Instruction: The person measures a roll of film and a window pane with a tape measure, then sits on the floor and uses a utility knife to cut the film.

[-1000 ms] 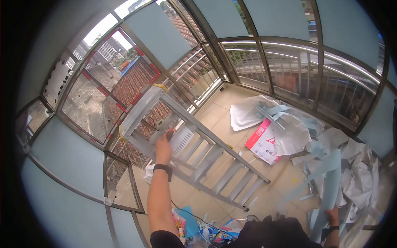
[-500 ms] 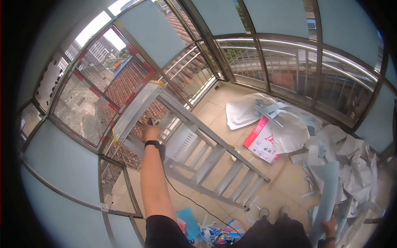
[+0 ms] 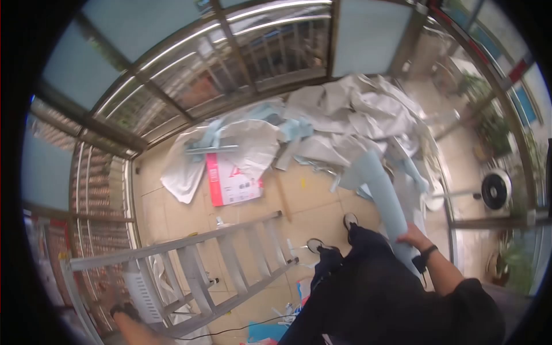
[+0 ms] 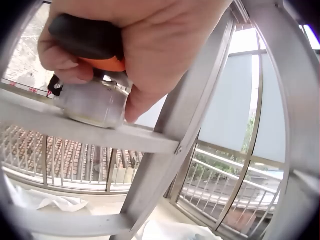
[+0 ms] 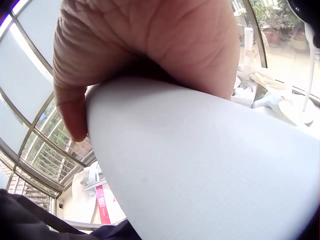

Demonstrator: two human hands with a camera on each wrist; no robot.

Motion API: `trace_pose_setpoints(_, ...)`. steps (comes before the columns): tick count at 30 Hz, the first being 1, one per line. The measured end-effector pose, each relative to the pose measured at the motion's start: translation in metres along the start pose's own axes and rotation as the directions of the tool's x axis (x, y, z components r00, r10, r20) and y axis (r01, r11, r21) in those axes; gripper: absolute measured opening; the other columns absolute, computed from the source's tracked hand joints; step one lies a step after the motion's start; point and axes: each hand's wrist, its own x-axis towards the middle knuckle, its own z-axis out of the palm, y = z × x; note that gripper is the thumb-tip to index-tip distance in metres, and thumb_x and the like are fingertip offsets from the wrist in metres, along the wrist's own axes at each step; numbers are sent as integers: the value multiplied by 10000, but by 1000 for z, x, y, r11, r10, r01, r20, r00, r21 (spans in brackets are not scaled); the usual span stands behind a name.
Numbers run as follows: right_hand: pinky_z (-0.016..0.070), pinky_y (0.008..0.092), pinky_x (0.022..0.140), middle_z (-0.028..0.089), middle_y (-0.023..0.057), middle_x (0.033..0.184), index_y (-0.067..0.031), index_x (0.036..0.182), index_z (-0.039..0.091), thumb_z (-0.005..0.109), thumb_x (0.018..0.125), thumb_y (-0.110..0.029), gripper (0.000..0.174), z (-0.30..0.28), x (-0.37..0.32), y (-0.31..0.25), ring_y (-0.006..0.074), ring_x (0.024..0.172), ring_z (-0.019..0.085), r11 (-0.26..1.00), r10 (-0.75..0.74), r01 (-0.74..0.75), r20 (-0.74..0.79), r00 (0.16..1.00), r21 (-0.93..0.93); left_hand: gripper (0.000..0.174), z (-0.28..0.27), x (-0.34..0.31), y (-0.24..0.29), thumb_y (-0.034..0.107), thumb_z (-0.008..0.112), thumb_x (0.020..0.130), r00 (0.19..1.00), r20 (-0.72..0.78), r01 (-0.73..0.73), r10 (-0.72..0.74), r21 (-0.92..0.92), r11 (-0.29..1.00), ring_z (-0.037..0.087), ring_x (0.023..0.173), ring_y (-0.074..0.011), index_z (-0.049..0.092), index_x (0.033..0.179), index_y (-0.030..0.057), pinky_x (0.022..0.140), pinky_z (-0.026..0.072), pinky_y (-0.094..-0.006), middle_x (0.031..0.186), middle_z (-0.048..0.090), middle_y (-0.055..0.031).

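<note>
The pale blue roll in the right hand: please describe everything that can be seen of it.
The pale blue roll is long and curved like a tube, with a smooth, matte surface; paper or film, I cannot tell. It slants beside the person's dark-clothed leg, its far end widening toward crumpled sheets. The right hand grips it.

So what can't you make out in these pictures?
Left hand: blurred, near the dark lower-left rim of the head view.
Black-and-orange tool: partly covered by that hand, left wrist view.
Pale blue roll: cut off by the right and lower edges, right wrist view.
Box: fine print too small, head view.
</note>
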Motion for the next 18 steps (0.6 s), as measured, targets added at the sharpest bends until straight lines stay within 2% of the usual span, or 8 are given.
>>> trace_pose_setpoints(1, 573, 366, 783, 739, 125, 1006, -1, 1228, 664, 822, 647, -202, 635, 2, 0, 1, 227, 904, 699, 998, -61, 61, -11, 998, -22, 682, -6, 4, 1, 346, 651, 984, 998, 60, -16, 21, -89, 996, 683, 1093, -288, 435, 1557, 47, 969, 542, -422, 1233, 686, -179)
trace_pose_setpoints(3, 570, 375, 812, 736, 126, 1034, -38, 1269, 659, 826, 654, -217, 662, 11, 6, 13, 238, 924, 700, 999, -42, 42, -8, 999, -5, 773, -18, 11, 0, 302, 698, 950, 986, 159, 3, 44, -283, 959, 642, 1142, -268, 374, 1587, 7, 1058, 508, -454, 1354, 616, -182)
trace_pose_setpoints(4, 569, 380, 821, 736, 129, 1051, -47, 1280, 659, 828, 656, -224, 670, 13, 12, 21, 243, 936, 702, 998, -64, 64, 1, 998, 10, 773, -26, -24, 20, 302, 698, 950, 983, 171, -15, 65, -281, 960, 642, 1142, -268, 374, 1587, 7, 1058, 508, -454, 1354, 616, -182)
trace_pose_setpoints(6, 567, 395, 855, 738, 146, 1083, -41, 1304, 648, 838, 654, -243, 707, 10, 17, 18, 253, 974, 705, 997, -49, 46, 55, 997, 56, 739, -24, -68, 84, 312, 696, 954, 977, 181, -57, 117, -307, 950, 644, 1126, -270, 397, 1555, 1, 1038, 510, -451, 1332, 625, -184)
trace_pose_setpoints(7, 551, 407, 923, 731, 170, 1143, -39, 1330, 631, 853, 658, -280, 748, 6, 17, 6, 269, 1041, 694, 997, -36, 40, 65, 997, -59, 723, -9, -79, 121, 317, 695, 956, 967, 194, -94, 165, -331, 939, 645, 1119, -270, 409, 1538, -2, 1028, 511, -449, 1321, 629, -184)
trace_pose_setpoints(9, 519, 431, 1005, 713, 191, 1203, -50, 1342, 622, 868, 659, -349, 786, 16, 45, 41, 317, 1123, 672, 976, -211, 212, 28, 977, -44, 691, 20, -103, 194, 327, 692, 960, 943, 210, -164, 258, -382, 910, 648, 1104, -271, 432, 1506, -7, 1008, 513, -446, 1299, 637, -185)
trace_pose_setpoints(12, 532, 432, 985, 713, 220, 1159, -25, 1274, 642, 875, 634, -366, 762, 12, 41, -5, 370, 1116, 680, 987, -117, 124, 70, 991, -99, 647, 32, -148, 266, 342, 689, 966, 914, 208, -239, 348, -418, 877, 651, 1081, -273, 467, 1457, -16, 977, 515, -441, 1266, 650, -187)
trace_pose_setpoints(18, 558, 459, 904, 717, 244, 1091, -9, 1129, 677, 875, 594, -388, 685, 12, 80, -9, 414, 1048, 693, 935, -256, 302, 236, 938, -186, 575, 49, -252, 337, 371, 683, 978, 880, 221, -301, 421, -428, 852, 658, 1035, -276, 536, 1360, -32, 917, 521, -431, 1200, 675, -191)
